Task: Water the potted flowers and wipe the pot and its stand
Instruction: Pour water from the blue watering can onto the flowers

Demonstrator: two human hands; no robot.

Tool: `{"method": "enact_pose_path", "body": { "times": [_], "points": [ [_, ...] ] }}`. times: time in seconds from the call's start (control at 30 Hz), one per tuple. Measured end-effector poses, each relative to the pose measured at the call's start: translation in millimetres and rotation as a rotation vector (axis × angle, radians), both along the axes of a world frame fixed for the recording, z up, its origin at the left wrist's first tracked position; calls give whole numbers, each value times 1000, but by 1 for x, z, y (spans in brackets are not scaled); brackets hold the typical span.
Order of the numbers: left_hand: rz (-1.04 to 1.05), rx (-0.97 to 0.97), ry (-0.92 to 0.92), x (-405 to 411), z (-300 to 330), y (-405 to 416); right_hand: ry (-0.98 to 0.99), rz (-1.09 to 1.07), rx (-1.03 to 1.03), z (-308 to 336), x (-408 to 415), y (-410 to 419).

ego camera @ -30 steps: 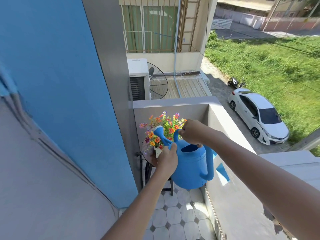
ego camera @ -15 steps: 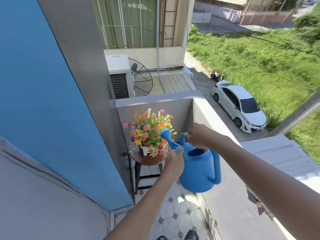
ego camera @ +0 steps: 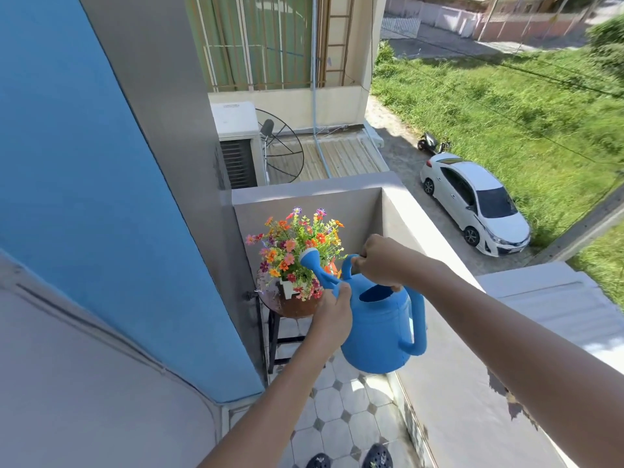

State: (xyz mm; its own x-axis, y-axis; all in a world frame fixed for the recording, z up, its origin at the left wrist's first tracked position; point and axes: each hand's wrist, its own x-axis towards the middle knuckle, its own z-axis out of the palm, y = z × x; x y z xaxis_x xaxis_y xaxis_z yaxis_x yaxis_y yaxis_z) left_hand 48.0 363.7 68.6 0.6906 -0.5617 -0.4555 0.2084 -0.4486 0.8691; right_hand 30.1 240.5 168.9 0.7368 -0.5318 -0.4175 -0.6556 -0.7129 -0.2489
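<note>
Bunch of small mixed flowers (ego camera: 297,244) in a round clay pot (ego camera: 297,304), on top of a dark metal stand (ego camera: 275,336), tucked in the far corner of the grey balcony wall (ego camera: 418,238). Blue plastic watering can (ego camera: 380,327) right of the pot, spout over the flowers. Left hand (ego camera: 332,319) under the spout; right hand (ego camera: 380,261) on the top handle. White car (ego camera: 474,201) far below, past the wall.
</note>
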Motion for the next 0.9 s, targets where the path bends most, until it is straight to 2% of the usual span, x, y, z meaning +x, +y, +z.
{"method": "enact_pose_path", "body": {
  "times": [0.23,0.53,0.67,0.9],
  "points": [
    [61,23,-31,21,5,26,-36,70,28,0,24,23],
    [26,51,-55,29,12,29,-58,79,81,9,33,21],
    [-4,47,-59,32,11,18,-17,89,15,14,29,19],
    [-100,14,-48,30,19,-16,-23,-85,-21,15,19,-14]
  ]
}}
